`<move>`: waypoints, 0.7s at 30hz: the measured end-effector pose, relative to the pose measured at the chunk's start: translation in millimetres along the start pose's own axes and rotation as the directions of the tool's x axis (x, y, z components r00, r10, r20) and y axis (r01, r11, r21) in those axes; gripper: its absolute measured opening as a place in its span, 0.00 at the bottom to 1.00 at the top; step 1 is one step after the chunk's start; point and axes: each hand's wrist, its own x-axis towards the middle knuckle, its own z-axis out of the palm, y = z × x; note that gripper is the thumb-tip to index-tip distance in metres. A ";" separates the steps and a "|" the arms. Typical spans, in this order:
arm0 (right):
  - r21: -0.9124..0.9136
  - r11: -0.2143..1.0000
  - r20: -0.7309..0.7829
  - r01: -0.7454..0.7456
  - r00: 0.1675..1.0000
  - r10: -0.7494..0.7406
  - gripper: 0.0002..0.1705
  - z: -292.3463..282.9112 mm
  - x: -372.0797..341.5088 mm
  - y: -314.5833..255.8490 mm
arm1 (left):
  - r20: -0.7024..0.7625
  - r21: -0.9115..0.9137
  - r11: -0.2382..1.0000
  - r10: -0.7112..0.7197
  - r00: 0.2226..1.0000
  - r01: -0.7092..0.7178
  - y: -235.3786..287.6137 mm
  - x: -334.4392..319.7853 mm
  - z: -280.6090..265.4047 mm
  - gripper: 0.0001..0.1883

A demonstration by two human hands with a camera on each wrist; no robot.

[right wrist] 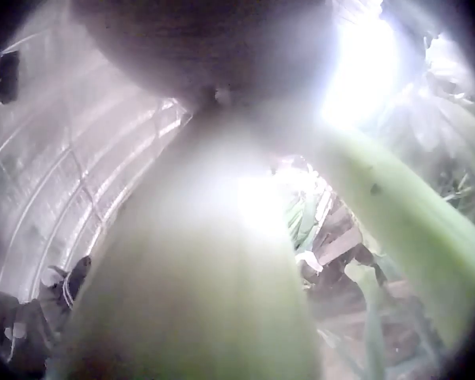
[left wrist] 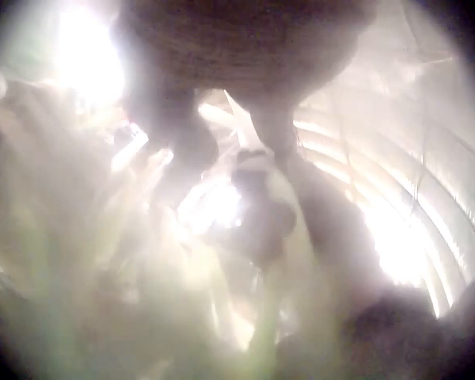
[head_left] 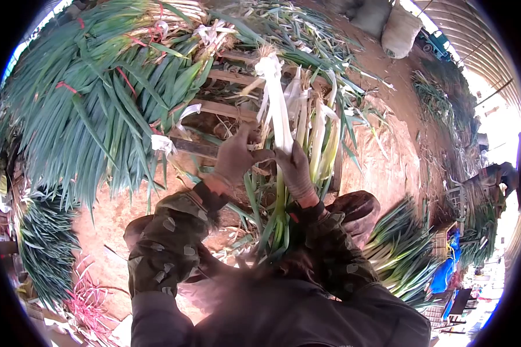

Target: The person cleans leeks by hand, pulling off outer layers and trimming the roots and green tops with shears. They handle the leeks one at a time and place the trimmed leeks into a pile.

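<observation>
A long green onion (head_left: 280, 110) stands out before me, its white stalk pointing away and its root tuft at the far end. Papery white skin (head_left: 268, 67) hangs just below the roots. My gloved right hand (head_left: 297, 168) grips the stalk low down, near where it turns green. In the right wrist view the pale green stalk (right wrist: 206, 293) looms large under the palm. My gloved left hand (head_left: 235, 155) is just left of the stalk, thumb stretched toward it and fingers loosely spread. Haze blurs the left hand (left wrist: 241, 47) in the left wrist view.
More green onions (head_left: 319, 136) lean right beside the held one. Behind the hands lies a slatted wooden rack (head_left: 217, 109). A large heap of green onions (head_left: 87, 115) fills the left, and another bunch (head_left: 396, 246) lies at right. Pink ties (head_left: 90, 298) lie at lower left.
</observation>
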 end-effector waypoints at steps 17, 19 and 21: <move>-0.114 0.993 0.062 -0.030 0.997 0.037 0.14 -0.2 -34.3 -45.4 | -0.205 -0.100 0.995 -0.025 0.978 0.004 22.8 70.2 -75.0 0.32; -0.106 0.976 0.123 -0.191 0.971 0.204 0.15 -2.5 -47.0 -46.4 | -0.221 -0.070 0.979 0.172 0.960 -0.192 17.9 78.7 -66.8 0.41; -0.036 0.989 0.159 -0.140 0.977 0.144 0.16 0.5 -53.0 -48.9 | -0.219 -0.245 0.944 0.170 0.961 -0.223 21.9 78.3 -57.2 0.39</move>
